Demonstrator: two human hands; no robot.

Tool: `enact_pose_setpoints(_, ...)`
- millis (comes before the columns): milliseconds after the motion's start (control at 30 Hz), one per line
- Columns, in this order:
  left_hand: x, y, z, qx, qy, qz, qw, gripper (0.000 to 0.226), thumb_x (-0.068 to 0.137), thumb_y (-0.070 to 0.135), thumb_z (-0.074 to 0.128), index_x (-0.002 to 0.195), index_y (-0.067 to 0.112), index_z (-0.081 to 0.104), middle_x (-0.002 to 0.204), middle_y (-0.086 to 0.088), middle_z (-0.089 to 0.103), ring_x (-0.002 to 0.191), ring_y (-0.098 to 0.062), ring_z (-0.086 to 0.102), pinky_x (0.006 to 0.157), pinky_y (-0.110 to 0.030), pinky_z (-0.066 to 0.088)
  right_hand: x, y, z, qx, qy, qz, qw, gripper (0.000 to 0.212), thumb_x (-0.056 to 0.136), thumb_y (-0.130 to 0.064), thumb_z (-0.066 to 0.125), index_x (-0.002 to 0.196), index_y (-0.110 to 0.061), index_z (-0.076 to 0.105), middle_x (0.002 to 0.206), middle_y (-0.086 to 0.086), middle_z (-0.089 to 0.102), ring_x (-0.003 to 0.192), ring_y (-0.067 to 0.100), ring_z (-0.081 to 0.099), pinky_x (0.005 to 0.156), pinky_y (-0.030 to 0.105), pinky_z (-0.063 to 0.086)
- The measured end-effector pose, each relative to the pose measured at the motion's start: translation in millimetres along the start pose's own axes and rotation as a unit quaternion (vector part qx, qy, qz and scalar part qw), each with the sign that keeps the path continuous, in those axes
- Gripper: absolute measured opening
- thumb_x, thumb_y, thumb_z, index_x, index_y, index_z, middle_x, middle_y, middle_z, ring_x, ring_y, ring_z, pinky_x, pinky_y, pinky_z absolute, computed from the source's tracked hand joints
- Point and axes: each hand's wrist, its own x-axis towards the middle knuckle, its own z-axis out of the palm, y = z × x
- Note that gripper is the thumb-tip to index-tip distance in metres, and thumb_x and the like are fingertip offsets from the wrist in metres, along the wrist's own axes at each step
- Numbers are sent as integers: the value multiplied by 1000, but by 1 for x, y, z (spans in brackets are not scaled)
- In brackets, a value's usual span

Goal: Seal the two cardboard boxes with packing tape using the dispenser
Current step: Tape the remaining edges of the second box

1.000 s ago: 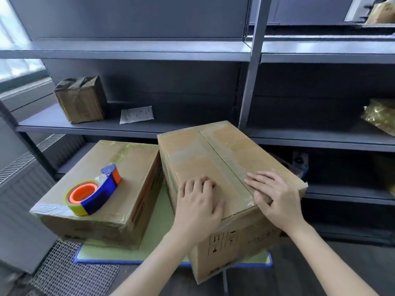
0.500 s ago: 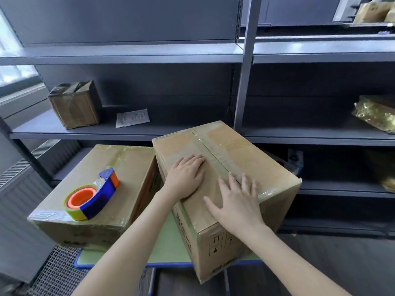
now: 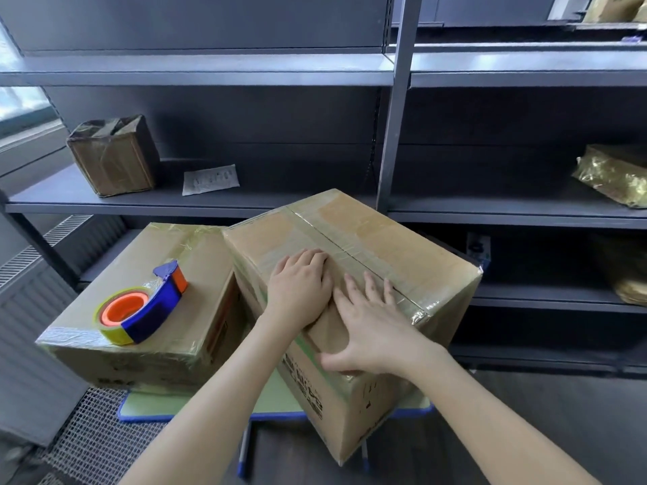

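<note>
While both palms lie flat on the top of the taller brown cardboard box (image 3: 378, 246) at frame centre, the left hand (image 3: 301, 285) keeps its fingers pressed together beside the taped seam and the right hand (image 3: 371, 327) has its fingers spread, thumb hooked over the near edge. At lower left, the blue-and-orange tape dispenser (image 3: 140, 306) rests on the lower taped cardboard box (image 3: 196, 260), both boxes standing on a green blue-edged mat (image 3: 276, 400).
</note>
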Motion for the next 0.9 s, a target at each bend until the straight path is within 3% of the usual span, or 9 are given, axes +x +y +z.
enact_pose_setpoints(100,-15,15,-2,28,18,-6,999,51,95,37,16,136,23,45,143,9,42,132,-15,36,105,-31,25,-13,26,-6,-2,-32,-44,999,105,75,-61,55,149,-21,-7,156,5,-18,141,28,-22,115,51,-10)
enact_pose_setpoints(267,-28,42,-6,99,1,-1,995,48,98,39,20,128,17,49,133,3,51,121,-20,45,95,-31,33,-28,69,-20,17,-91,-84,992,105,75,-45,63,147,-31,-13,152,-9,-26,135,11,-33,112,38,-22)
enact_pose_setpoints(400,-33,63,-9,151,9,-18,988,47,97,40,22,113,12,57,114,-3,60,104,-22,51,84,-32,36,-36,94,-30,58,-103,-49,992,113,76,-29,66,143,-34,-25,143,-21,-31,121,8,-44,100,27,-26)
enact_pose_setpoints(533,-18,79,-4,166,-2,-47,985,50,97,40,22,113,8,57,113,-6,58,105,-24,49,84,-34,33,-30,112,-40,75,-92,-16,993,113,77,-23,66,141,-36,-26,149,-17,-23,122,4,-36,101,27,-21)
enact_pose_setpoints(633,-10,87,-1,133,-4,-94,987,52,88,38,28,84,6,68,84,-7,64,82,-25,57,71,-32,40,-24,124,-48,98,-89,6,991,105,80,-17,64,146,-31,-18,154,-13,-14,137,7,-24,111,27,-7)
enact_pose_setpoints(700,-6,87,6,130,18,-94,987,51,80,39,31,68,6,68,69,-7,62,70,-25,57,64,-31,42,-18,132,-48,91,-88,2,992,102,80,-19,64,148,-28,-11,155,-12,-15,139,7,-21,113,28,-7)
enact_pose_setpoints(800,-3,88,5,112,19,-98,989,52,81,39,32,73,5,70,75,-9,64,75,-26,58,66,-32,43,-6,140,-40,59,-93,-8,994,101,79,-26,63,149,-25,-10,155,-8,-18,140,12,-24,110,31,-16)
enact_pose_setpoints(900,-3,81,6,108,-1,-86,990,50,92,41,32,107,4,62,110,-10,60,105,-28,50,86,-36,38,1,143,-36,37,-111,-4,993,100,82,-47,60,148,-25,-12,154,-5,-22,139,15,-26,113,38,-17)
